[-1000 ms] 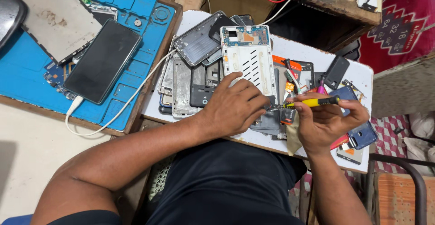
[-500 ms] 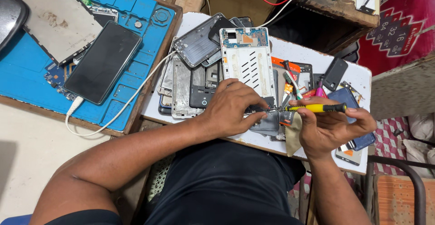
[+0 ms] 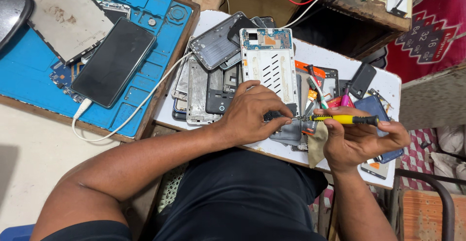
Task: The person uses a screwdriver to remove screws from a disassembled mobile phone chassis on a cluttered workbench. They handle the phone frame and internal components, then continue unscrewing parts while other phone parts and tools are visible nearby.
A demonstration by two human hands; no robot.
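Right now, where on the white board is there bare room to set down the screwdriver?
A bare strip of the white board lies beyond the opened white phone, toward the small black case; another along the near edge beneath the left hand. The middle is crowded with phone frames. The right hand holds the yellow screwdriver.

Phone-repair workshop: dismantled phones [image 3: 228, 71] everywhere.

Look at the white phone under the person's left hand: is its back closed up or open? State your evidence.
Open. The white phone lies with no back cover: its blue circuit board and bare inner frame show, while the left hand steadies its lower end.
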